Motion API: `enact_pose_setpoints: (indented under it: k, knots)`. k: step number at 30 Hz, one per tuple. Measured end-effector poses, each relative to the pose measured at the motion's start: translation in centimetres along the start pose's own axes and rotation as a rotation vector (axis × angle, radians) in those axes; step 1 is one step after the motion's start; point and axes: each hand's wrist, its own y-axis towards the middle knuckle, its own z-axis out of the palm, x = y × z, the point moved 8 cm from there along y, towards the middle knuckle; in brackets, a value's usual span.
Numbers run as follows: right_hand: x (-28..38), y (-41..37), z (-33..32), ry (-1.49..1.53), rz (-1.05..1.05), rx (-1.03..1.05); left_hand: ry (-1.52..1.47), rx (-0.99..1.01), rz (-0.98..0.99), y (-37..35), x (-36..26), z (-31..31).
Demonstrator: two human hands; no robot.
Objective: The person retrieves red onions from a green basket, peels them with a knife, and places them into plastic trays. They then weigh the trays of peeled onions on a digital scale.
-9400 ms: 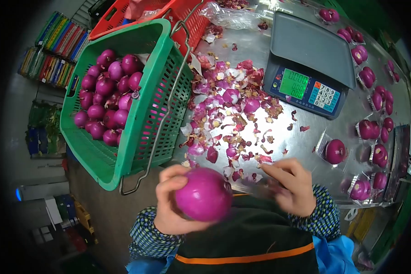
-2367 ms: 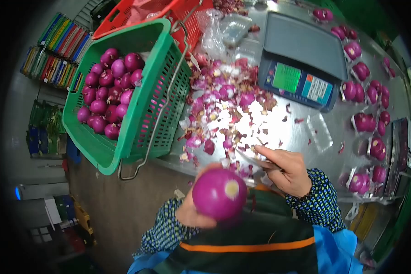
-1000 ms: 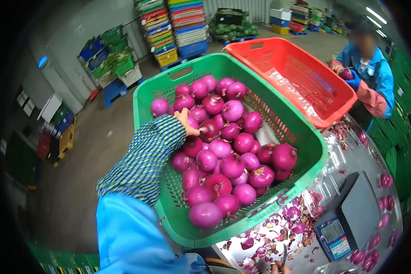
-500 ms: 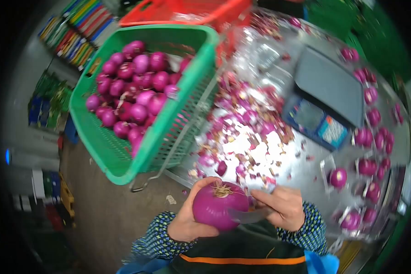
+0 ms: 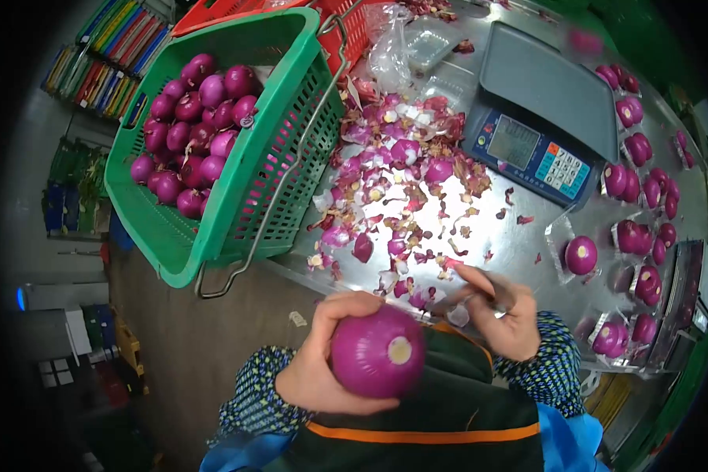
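My left hand (image 5: 311, 370) is wrapped round a large purple onion (image 5: 366, 358) from the left, just in front of the apron. A pale round cut spot shows on the onion's near right face. To its right, apart from the onion, my right hand (image 5: 515, 326) grips a small knife (image 5: 499, 291); the blade is partly hidden by the fingers and seen at a steep angle. Beyond both hands, onion skins and trimmings (image 5: 405, 149) lie scattered over the metal table (image 5: 519, 244).
A green basket (image 5: 291, 118) of onions stands at the left, with a red basket (image 5: 354, 35) behind it. A digital scale (image 5: 551, 102) sits on the table, near clear plastic trays (image 5: 433, 43). Packed onions (image 5: 580, 256) line the right side.
The onion's rooty end has given way to a pale cut face. My right hand and knife have moved off the onion to the right. The view has shifted slightly.
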Motion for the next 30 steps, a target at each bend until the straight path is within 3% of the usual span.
enact_pose_setpoints:
  k: [2,4,5,6,7,8,10,12,14,15,21,24,26,30]
  knots:
    - [-0.8,-0.6,4.5,0.693,0.592,0.322,0.035,0.054,0.079,1.3,-0.2,0.5]
    - [-2.0,-0.6,6.2,1.033,0.514,0.394,-0.236,-0.17,0.083,1.6,0.6,-0.4]
    - [-1.8,-0.9,6.3,1.026,0.509,0.406,-0.707,-0.164,-0.117,1.6,1.5,-0.1]
    - [-1.1,-0.2,5.0,0.724,0.312,0.283,-0.696,-0.169,-0.107,1.6,1.5,-0.4]
    - [0.6,0.7,3.9,0.43,0.121,0.154,-1.097,-0.142,-0.305,1.1,3.2,0.7]
    - [1.1,0.8,4.0,0.441,0.124,0.154,-1.5,-0.111,-0.52,0.2,4.3,2.4]
    - [1.7,0.6,4.0,0.272,0.156,0.197,-1.467,-0.06,-0.464,-0.5,4.8,2.7]
    - [2.1,0.9,3.0,0.194,0.163,0.141,-1.173,-0.208,-0.392,-0.4,5.3,1.3]
    - [4.3,1.5,2.1,-0.415,-0.173,0.076,-1.133,-0.218,-0.373,-0.5,5.2,0.7]
    - [5.0,1.9,2.3,-0.539,-0.207,0.092,-1.088,-0.227,-0.36,-0.5,5.1,0.4]
    - [5.0,3.4,3.2,-0.636,-0.28,0.092,-1.069,-0.261,-0.469,-1.1,5.1,0.5]
    - [3.9,2.6,2.6,-0.626,-0.245,0.137,-1.106,-0.11,-0.393,-0.6,5.1,0.6]
    - [3.4,1.6,1.9,-0.589,-0.23,0.062,-0.91,0.018,-0.22,-0.4,4.3,0.1]
    - [4.1,0.6,2.6,-0.494,-0.23,0.033,-0.773,-0.061,-0.258,0.0,4.2,-0.1]
